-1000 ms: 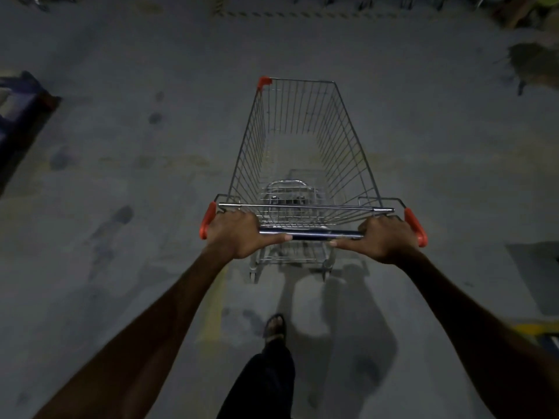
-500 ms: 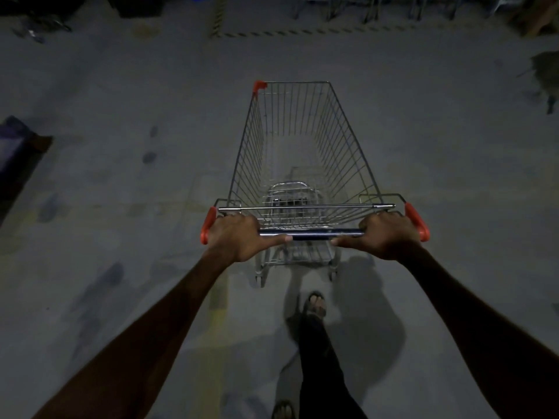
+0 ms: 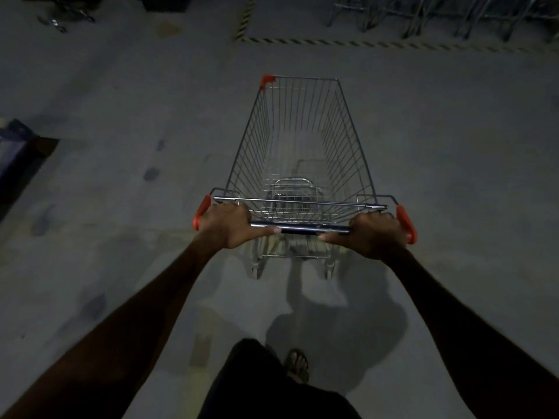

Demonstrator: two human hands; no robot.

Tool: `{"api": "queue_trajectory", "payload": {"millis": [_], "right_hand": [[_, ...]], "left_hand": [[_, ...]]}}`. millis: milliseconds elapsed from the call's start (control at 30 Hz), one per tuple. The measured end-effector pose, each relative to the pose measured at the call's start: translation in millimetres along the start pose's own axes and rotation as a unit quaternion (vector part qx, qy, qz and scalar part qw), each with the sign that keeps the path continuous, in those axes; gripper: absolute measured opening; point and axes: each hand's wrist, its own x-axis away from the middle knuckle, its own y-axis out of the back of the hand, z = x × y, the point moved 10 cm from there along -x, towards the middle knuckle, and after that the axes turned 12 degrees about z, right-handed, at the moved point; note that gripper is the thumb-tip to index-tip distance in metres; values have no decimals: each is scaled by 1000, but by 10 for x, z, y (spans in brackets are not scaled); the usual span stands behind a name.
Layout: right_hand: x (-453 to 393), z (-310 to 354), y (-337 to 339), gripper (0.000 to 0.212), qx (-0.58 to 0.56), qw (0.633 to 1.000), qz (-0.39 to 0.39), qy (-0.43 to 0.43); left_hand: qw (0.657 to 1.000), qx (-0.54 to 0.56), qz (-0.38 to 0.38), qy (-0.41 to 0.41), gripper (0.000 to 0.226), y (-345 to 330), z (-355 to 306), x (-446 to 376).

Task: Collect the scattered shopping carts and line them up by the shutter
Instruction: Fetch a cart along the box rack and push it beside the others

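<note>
**One cart in transit, the parked row ahead**

Nearest the camera, a dark trouser leg (image 3: 272, 385) and a sandalled foot (image 3: 298, 365) are seen on the grey concrete floor (image 3: 121, 237). Beyond them, two bare forearms are stretched forward to the dark handle bar (image 3: 299, 228) of a silver wire shopping cart with orange corner guards (image 3: 298, 146). The bar is gripped near its left end by the left hand (image 3: 225, 226) and near its right end by the right hand (image 3: 376, 235), each with the fingers curled over the bar and the thumb laid along it. The basket is seen to be empty, and its nose is pointed roughly straight ahead.

Further off, a yellow-and-black striped floor marking (image 3: 332, 41) is laid across the floor, with one arm running away at its left corner. Behind it, at the top right, the lower frames of a row of parked metal carts (image 3: 438, 16) can be made out, dim and cut off by the frame edge. No shutter is shown.

Some carts are judged to be lined up already, if that row is the collecting place. The held cart is well apart from the row and has not yet been brought to it. At the far top left, wheels of what may be another stray cart (image 3: 65, 19) are visible; it is too dark to be sure. How many carts remain cannot be told.
</note>
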Motion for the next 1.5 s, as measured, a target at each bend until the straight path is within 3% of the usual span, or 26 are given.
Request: {"api": "queue_trajectory", "payload": {"millis": [367,600,800,1033,1233,1500], "right_hand": [[-2533,-661,867,103,46,998,-39,4],[-4104,-1034,1557,102,14,1000,5,-12],[-5407,-1444,2072,117,-31,999,15,-25],[-7001,-1893,2731,125,-32,999,25,-17],[-8301,-2267,3346,106,-9,999,43,-7],[-10053,-2764,4033,114,-14,998,54,7]], "left_hand": [[1000,6,3,4,100,1313,429,-2265],[1000,4,11,-6,100,2244,681,-3693],[1000,1,5,-15,109,2977,871,-4970],[1000,-6,1,-2,102,3867,1094,-6490],[1000,1,10,16,109,4613,1267,-7781],[999,22,-7,38,115,5499,1568,-9421]]}}
